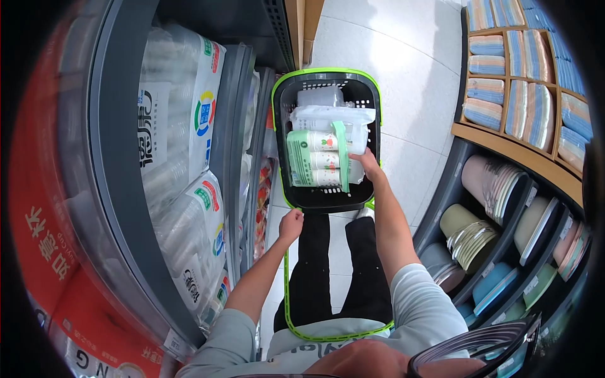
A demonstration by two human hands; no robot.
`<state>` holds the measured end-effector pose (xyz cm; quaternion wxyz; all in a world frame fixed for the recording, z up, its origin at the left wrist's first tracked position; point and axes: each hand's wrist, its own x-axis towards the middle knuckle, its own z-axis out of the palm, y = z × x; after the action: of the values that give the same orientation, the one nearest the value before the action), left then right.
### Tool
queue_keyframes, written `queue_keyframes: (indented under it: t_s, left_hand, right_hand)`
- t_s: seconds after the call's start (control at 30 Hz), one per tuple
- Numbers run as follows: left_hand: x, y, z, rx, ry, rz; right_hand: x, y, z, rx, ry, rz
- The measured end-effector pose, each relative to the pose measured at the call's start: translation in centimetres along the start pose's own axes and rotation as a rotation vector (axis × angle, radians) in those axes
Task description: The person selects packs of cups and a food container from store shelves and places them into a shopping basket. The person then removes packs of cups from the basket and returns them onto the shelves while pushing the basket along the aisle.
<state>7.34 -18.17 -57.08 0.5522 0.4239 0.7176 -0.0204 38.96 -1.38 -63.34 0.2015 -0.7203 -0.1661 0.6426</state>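
A black basket with a green rim (pixel 326 203) stands on the floor in front of my legs. Inside it lies a green and clear pack of paper cups (pixel 315 159), beside a translucent white package (pixel 334 116) and other clear items. My right hand (pixel 367 165) reaches over the basket's right side, its fingers at the edge of the white package behind the cup pack; the fingertips are partly hidden. My left hand (pixel 291 225) is curled closed near the basket's lower left corner, with nothing visible in it.
Shelves with bagged plastic cups (pixel 189 120) rise close on the left, with red boxes (pixel 50 233) at the far left. On the right, folded towels (pixel 498 110) sit above stacked bins (pixel 485 183). A green strap (pixel 287 290) loops from the basket toward my waist.
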Motion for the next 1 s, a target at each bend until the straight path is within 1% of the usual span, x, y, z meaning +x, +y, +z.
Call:
queue_keyframes:
  t_s: [0.13,0.2,0.27,0.33,0.37,0.43,0.47,0.5,0.6,0.63,0.67,0.73,0.8,0.83,0.87,0.93,0.97,1.0]
  left_hand:
    - [-0.5,0.5,0.8,0.030,-0.021,0.014]
    - [-1.4,0.8,0.8,0.058,-0.020,0.030]
    - [-2.0,0.5,1.5,0.044,-0.017,0.035]
    - [-2.8,0.2,2.2,0.044,-0.028,0.056]
    - [-2.8,-0.8,3.3,0.049,-0.020,0.063]
    - [-2.8,-3.5,5.6,-0.165,-0.068,-0.009]
    - [-3.6,-3.1,5.6,-0.161,-0.060,-0.001]
    - [-4.4,-2.8,5.7,-0.144,-0.060,-0.004]
    - [-6.0,-2.6,6.9,-0.122,-0.039,-0.014]
    - [-6.5,-2.8,7.5,-0.145,-0.039,-0.023]
    - [-7.0,-2.7,8.0,-0.166,-0.040,-0.034]
    - [-7.9,-1.9,8.8,-0.185,-0.019,-0.024]
    - [-9.1,-0.7,9.8,-0.250,-0.038,-0.070]
    - [-9.5,-0.2,10.5,-0.266,-0.035,-0.064]
    - [-9.9,0.3,11.2,-0.261,-0.033,-0.058]
    - [-10.6,1.4,12.4,-0.168,0.042,-0.026]
    - [-11.7,3.7,12.1,-0.168,0.039,-0.016]
    - [-12.9,6.3,11.9,-0.215,0.151,0.020]
  right_hand:
    - [0.7,1.2,0.8,0.073,-0.025,-0.097]
    - [-0.2,1.1,1.1,0.008,0.070,-0.107]
    - [-1.5,0.8,1.2,0.004,0.085,-0.112]
    - [-2.8,0.0,1.6,-0.164,0.108,-0.086]
    - [-1.4,1.9,1.4,-0.307,0.152,-0.122]
    - [-1.7,2.8,1.5,-0.253,0.162,-0.118]
    - [-2.2,2.9,1.5,-0.207,0.171,-0.105]
    - [-2.4,3.0,1.3,-0.152,0.121,-0.069]
    - [-1.6,4.4,2.2,-0.121,0.137,-0.124]
    - [-3.4,2.5,2.8,0.030,0.057,-0.259]
    - [-3.2,2.4,3.0,0.039,0.047,-0.267]
    - [-2.9,1.7,2.9,0.046,-0.153,-0.265]
    - [-4.1,1.4,2.4,0.016,-0.166,-0.256]
    - [-3.8,2.1,2.1,-0.193,-0.112,-0.288]
    - [-5.3,1.3,1.7,-0.403,-0.051,-0.317]
    - [-8.7,1.2,0.9,-0.367,-0.002,-0.436]
    - [-10.0,1.8,0.6,-0.388,0.061,-0.526]
    - [-11.7,2.5,0.2,-0.414,0.129,-0.616]
